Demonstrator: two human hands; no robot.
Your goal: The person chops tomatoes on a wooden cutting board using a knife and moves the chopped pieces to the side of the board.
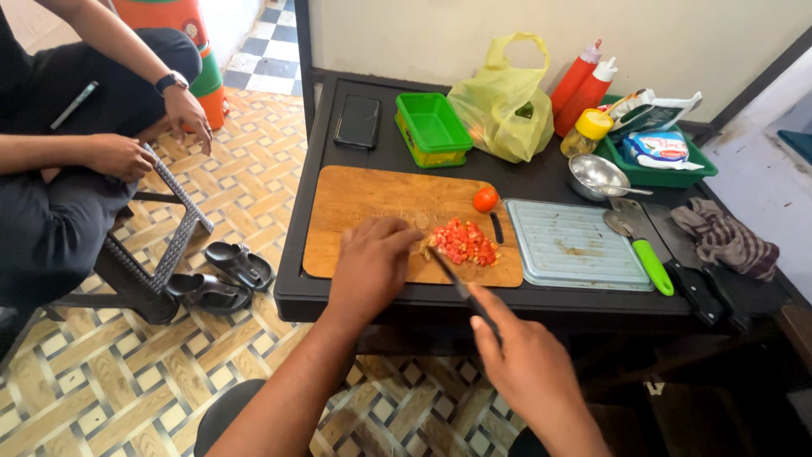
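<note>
Right hand (pixel 529 360) gripped a knife (pixel 461 288) with its tip at the chopped tomato (pixel 463 242), left hand (pixel 370 262) lay curled, grasping nothing, just beside that pile on the wooden cutting board (pixel 372 199), a whole tomato (pixel 485 200) near the board's far edge, all on the dark surface (pixel 541 178).

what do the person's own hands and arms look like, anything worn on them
Both the left hand and the right hand are bare: no gloves, rings, watch or bracelet show. Both forearms are uncovered as far as the view reaches, with no sleeve in sight.
</note>
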